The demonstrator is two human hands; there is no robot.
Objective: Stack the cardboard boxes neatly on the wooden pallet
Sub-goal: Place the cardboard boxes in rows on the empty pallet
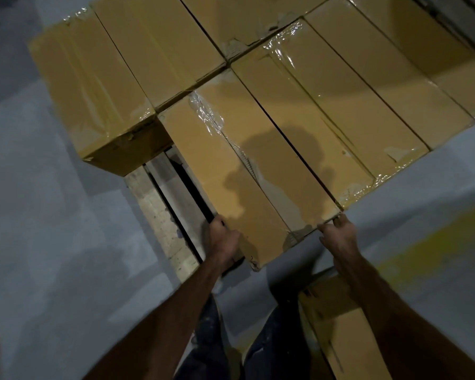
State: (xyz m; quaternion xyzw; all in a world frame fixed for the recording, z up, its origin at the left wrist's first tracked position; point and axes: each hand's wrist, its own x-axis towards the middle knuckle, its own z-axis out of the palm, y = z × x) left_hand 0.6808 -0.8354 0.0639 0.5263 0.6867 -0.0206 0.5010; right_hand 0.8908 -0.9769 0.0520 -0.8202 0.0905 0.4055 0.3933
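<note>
Cardboard boxes [327, 86] already cover most of the wooden pallet [159, 215], left hand [222, 239] and right hand [339, 234] gripping the near box [247, 171] at its corners (slats beside it bare), spare box [337, 333] waiting on the floor.

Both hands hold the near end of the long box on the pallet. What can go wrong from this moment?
1. The box near end overhangs the pallet edge; if released there, it might tip or sit crooked.
2. The left hand grips beside the open slat gap; its fingers could get pinched.
3. Another box lies by the feet, a likely trip hazard.
</note>
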